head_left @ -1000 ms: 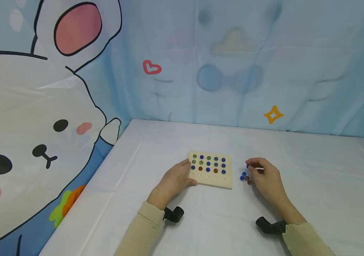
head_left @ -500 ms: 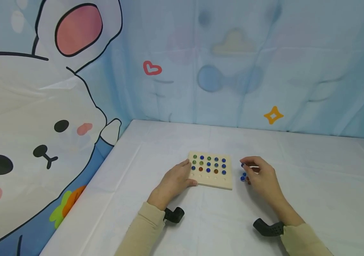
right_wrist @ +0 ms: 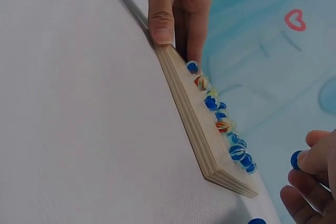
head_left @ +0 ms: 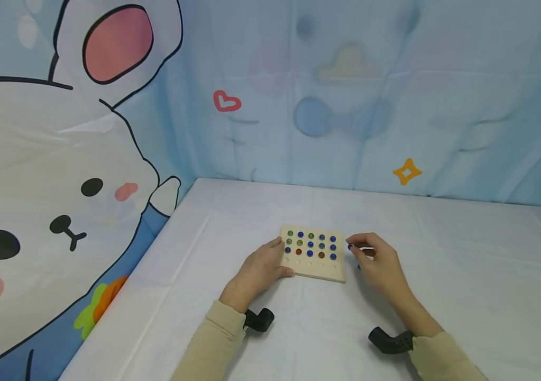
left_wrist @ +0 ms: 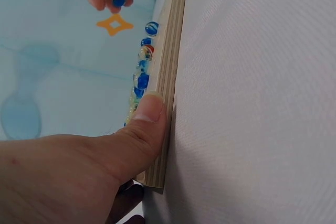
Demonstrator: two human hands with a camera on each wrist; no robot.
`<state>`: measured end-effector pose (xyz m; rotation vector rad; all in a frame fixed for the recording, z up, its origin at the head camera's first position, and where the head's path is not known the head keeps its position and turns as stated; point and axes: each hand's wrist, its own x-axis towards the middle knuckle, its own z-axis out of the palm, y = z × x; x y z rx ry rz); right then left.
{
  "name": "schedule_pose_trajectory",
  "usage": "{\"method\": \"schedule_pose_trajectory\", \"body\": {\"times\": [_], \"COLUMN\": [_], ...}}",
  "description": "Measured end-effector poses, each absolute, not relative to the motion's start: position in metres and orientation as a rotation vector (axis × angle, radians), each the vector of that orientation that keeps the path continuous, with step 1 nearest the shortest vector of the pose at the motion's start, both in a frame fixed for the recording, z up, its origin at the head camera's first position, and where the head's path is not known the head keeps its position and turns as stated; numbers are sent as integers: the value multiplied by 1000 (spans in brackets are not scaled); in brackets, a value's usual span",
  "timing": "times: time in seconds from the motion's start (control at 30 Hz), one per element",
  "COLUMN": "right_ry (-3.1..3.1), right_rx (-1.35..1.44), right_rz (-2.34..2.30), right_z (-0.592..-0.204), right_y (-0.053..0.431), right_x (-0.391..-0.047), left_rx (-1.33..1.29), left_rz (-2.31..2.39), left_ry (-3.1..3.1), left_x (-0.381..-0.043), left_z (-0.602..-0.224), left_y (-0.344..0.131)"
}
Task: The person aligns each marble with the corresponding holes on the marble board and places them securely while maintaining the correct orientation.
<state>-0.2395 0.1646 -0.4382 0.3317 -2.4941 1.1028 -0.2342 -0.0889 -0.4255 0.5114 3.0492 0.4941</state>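
A pale wooden board (head_left: pixel 320 275) with rows of round hollows lies flat on the white table. Blue, green and orange-brown glass marbles (head_left: pixel 310 244) sit in its three far rows; the nearest row shows bare hollows. My left hand (head_left: pixel 258 269) holds the board's near left corner, thumb (left_wrist: pixel 150 109) on the front edge, other fingers along the left side. Just right of the board, my right hand (head_left: pixel 383 267) pinches a blue marble (right_wrist: pixel 296 160) between thumb and index finger, above the table. Under that hand a loose blue marble (right_wrist: pixel 256 221) peeks out, other loose ones being mostly hidden.
The white cloth-covered table (head_left: pixel 484 275) spreads out around the board. Behind it hangs a light blue printed curtain (head_left: pixel 270 143), with a large white cartoon figure (head_left: pixel 37 153) at left. A black wrist mount (head_left: pixel 391 342) sits on each forearm.
My right hand has moved left toward the board with the blue marble, passing over the loose marbles and covering most of them. The left hand and board have stayed put.
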Motion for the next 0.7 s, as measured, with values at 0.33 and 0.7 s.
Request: {"method": "schedule_pose_trajectory", "body": {"times": [0.33,0.7], "right_ry": [-2484,-2505], "right_rx": [386,418], "right_rz": [1153,1209], "right_z": [-438,-437], "right_y": [152,135], "right_x": [-239,-239], "left_rx": [511,508], "left_rz": [481,503], "left_ry": [3053,3054], "left_x": [-234,-234], "left_z": [-426,-426], "left_y": [-88,-89]}}
